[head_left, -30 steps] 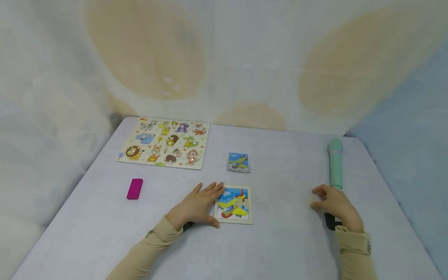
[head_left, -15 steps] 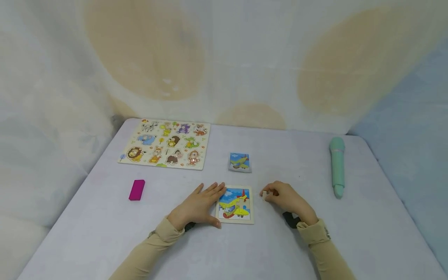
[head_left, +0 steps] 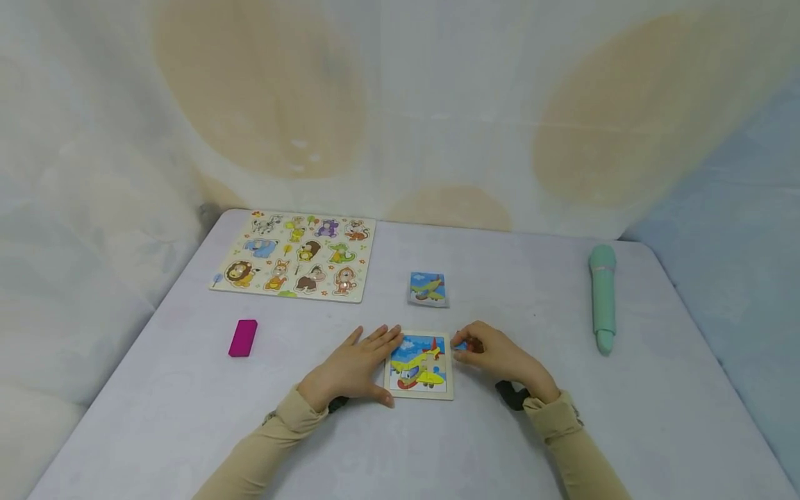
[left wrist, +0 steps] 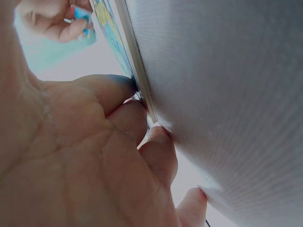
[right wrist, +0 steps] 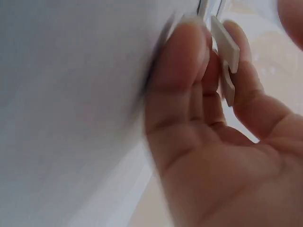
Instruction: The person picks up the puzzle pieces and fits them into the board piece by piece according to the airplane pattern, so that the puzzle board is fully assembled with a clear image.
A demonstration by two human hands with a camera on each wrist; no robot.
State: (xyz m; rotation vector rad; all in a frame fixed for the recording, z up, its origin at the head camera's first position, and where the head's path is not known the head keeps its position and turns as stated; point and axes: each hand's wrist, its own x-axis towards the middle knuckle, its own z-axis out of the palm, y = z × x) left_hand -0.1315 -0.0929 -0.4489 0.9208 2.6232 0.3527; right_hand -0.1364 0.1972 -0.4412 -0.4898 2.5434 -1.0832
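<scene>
A small square airplane jigsaw puzzle (head_left: 417, 376) in a pale wooden frame lies flat in the middle of the table. Along its left edge rests my left hand (head_left: 350, 369), fingers spread and straight, thumb by the lower left corner. Just off the puzzle's right edge, my right hand (head_left: 505, 357) pinches a small blue puzzle piece (head_left: 461, 345) between thumb and fingers. The right wrist view shows the pale wooden side of this puzzle piece (right wrist: 227, 49), held on edge. Blue and red on the piece show in the left wrist view.
Behind the puzzle lies a small airplane picture packet (head_left: 428, 288). A large animal peg board (head_left: 294, 257) is at the back left, with a magenta block (head_left: 242, 338) in front of it. On the right lies a mint-green microphone-shaped object (head_left: 603, 298).
My right hand has moved left from beside the green object to the puzzle's right edge, bringing the puzzle piece and turning its coloured side into view. My left hand has stayed in place.
</scene>
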